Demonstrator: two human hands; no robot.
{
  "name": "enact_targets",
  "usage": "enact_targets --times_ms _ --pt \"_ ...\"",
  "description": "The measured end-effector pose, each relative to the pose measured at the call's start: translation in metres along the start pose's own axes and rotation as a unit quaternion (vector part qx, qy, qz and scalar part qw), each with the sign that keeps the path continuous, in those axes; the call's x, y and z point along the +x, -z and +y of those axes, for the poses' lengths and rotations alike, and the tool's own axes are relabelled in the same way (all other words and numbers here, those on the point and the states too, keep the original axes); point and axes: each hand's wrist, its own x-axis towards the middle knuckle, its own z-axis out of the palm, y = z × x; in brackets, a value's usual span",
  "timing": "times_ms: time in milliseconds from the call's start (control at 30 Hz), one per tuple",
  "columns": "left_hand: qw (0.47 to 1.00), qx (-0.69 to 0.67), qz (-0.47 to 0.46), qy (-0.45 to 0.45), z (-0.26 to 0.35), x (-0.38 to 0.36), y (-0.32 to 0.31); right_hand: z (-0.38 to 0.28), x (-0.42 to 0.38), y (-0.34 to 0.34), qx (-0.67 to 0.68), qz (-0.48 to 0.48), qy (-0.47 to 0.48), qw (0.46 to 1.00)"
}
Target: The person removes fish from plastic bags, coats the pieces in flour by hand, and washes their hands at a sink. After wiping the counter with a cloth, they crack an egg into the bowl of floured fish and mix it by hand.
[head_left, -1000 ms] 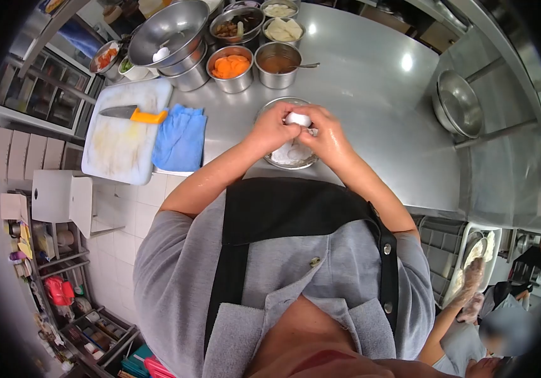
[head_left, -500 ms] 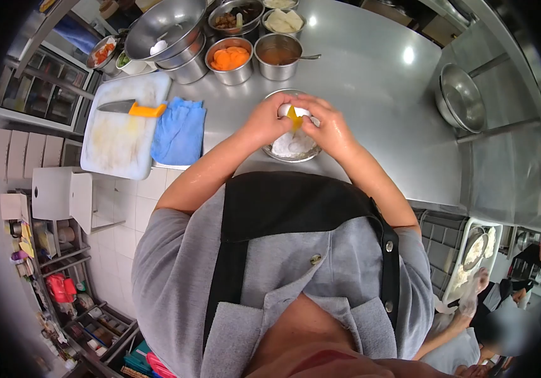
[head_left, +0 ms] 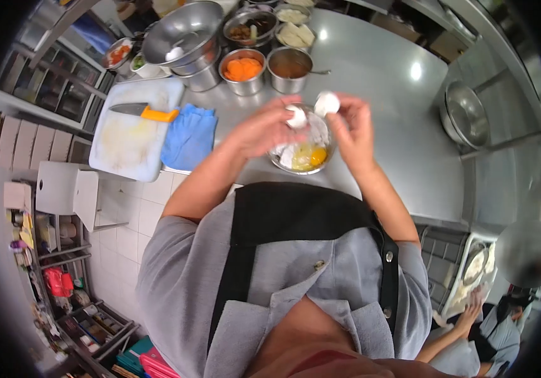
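My apron and grey shirt filled the bottom of the view. Off to my lower right, another person [head_left: 482, 331] worked at a tray [head_left: 472, 268], separate from me.

Both my hands were up over the steel bowl [head_left: 300, 165] on the counter [head_left: 378, 113]. Left hand [head_left: 264, 129] was pinched around one eggshell half [head_left: 296, 116]. Right hand [head_left: 354, 126] was gripping the other eggshell half [head_left: 327, 103], held slightly higher and apart from the first. The two halves were near each other, not touching.

Cracked egg sat in the bowl below: yolk [head_left: 318, 155] toward the right side, white stuff around it, looked like flour but I couldn't tell for sure.

Left of the bowl: blue cloth [head_left: 188, 135] on the counter, partly overlapping a white cutting board [head_left: 128, 135]. Knife with an orange handle [head_left: 144, 111] lay on the board's far end.

Further out, a row of steel containers: one with orange slices [head_left: 243, 69], one with brown liquid and a spoon [head_left: 290, 66]. Behind them, stacked large mixing bowls [head_left: 182, 34] with something white inside, plus more small containers, contents too small to tell.

Far right, an empty-looking steel bowl [head_left: 466, 113] sat on its own at the counter's edge.
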Motion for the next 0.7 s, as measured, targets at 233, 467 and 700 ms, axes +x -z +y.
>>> enact_targets --times_ms 233,467,700 --pt "0.997 0.02 0.034 -0.07 0.007 0.015 0.035 -0.014 0.004 0.029 -0.181 -0.078 0.016 0.98" --pt "0.366 0.722 0.43 -0.4 0.203 0.004 0.119 -0.142 0.058 0.202 -0.424 0.229 0.256 0.838" --pt "0.343 0.791 0.36 -0.356 0.161 0.02 0.073 -0.283 0.132 0.348 -0.531 0.411 0.341 0.658"
